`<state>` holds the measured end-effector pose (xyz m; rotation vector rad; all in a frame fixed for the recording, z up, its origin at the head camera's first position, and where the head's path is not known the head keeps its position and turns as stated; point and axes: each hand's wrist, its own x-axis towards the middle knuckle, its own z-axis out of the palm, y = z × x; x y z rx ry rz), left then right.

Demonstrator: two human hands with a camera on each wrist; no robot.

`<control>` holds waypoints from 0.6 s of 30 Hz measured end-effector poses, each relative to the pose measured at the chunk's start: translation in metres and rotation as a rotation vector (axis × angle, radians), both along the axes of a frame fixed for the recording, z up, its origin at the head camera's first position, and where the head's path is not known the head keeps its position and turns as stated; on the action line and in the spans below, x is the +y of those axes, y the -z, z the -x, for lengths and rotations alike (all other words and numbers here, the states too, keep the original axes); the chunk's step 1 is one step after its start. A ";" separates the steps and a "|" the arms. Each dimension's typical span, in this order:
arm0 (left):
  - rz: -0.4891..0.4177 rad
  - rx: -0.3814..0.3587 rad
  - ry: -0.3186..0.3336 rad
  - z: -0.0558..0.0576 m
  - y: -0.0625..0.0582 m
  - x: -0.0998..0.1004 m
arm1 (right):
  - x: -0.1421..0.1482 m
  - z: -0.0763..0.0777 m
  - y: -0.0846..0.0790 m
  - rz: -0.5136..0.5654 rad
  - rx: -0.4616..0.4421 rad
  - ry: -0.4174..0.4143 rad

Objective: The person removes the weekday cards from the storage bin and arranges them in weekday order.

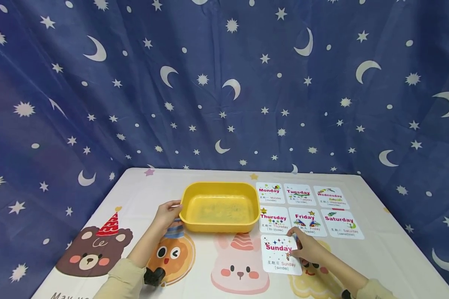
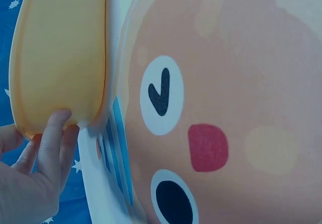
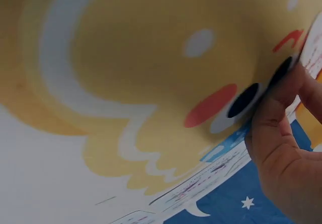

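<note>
My left hand (image 1: 168, 214) holds the left end of a yellow plastic basin (image 1: 220, 228); in the left wrist view its fingers (image 2: 53, 138) lie against the basin's outer wall (image 2: 60, 58). With thumb and fingertips, my right hand (image 1: 308, 248) pinches the right edge of a white "Sunday" card (image 1: 278, 265), which is at the table or just above it; I cannot tell which. In the right wrist view, the right hand (image 3: 287, 148) hides most of that card. Two rows of day cards lie just above it, including a "Thursday" card (image 1: 274, 220) and a "Friday" card (image 1: 304, 218).
"Monday" (image 1: 270, 193), "Tuesday" (image 1: 299, 195), "Wednesday" (image 1: 331, 197) and "Saturday" (image 1: 340, 224) cards lie right of the basin. The pale tablecloth (image 1: 153, 187) has printed cartoon animals. A blue curtain (image 1: 209, 104) with moons and stars hangs behind.
</note>
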<state>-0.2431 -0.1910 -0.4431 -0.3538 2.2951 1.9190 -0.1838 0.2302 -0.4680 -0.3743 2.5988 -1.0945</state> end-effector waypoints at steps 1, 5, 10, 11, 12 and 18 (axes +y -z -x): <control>-0.002 -0.001 -0.003 0.000 0.000 0.000 | -0.001 0.000 0.000 -0.009 0.006 -0.003; -0.002 -0.001 0.001 0.000 0.000 0.000 | -0.003 -0.001 0.001 -0.041 0.042 0.002; 0.004 -0.004 0.005 0.000 0.001 0.000 | -0.004 0.000 0.001 -0.065 0.019 0.035; 0.005 -0.005 0.008 0.000 0.001 0.000 | -0.004 0.000 0.001 -0.062 0.010 0.037; 0.005 -0.005 0.011 0.000 0.001 0.000 | -0.002 0.001 0.002 -0.059 0.008 0.031; 0.004 -0.007 0.012 0.000 0.002 -0.001 | 0.002 0.004 0.004 -0.050 0.006 -0.034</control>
